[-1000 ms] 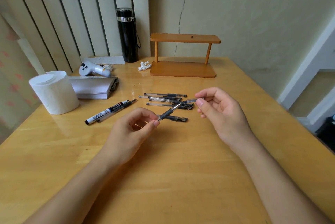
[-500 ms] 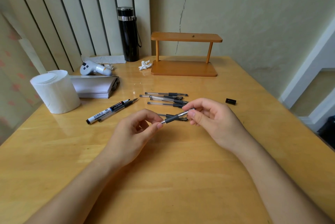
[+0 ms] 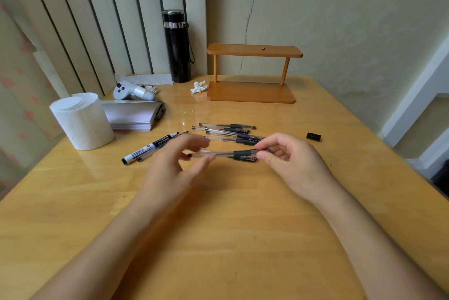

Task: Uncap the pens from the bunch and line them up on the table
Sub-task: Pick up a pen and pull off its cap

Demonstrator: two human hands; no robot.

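A clear pen with a dark grip lies level between my two hands, just above the wooden table. My left hand pinches its back end with thumb and fingers. My right hand pinches its tip end. Behind them several clear pens lie side by side in a row. Under the held pen a dark capped pen or cap rests on the table, mostly hidden. A loose black cap sits to the right.
A white-barrelled marker lies left of the pens. A paper roll, a stack of paper, a white controller, a black flask, a crumpled tissue and a wooden stand fill the back.
The pen went from tilted to level and dropped nearer the table. My right hand moved left and down along it. A loose black cap came into view on the right.
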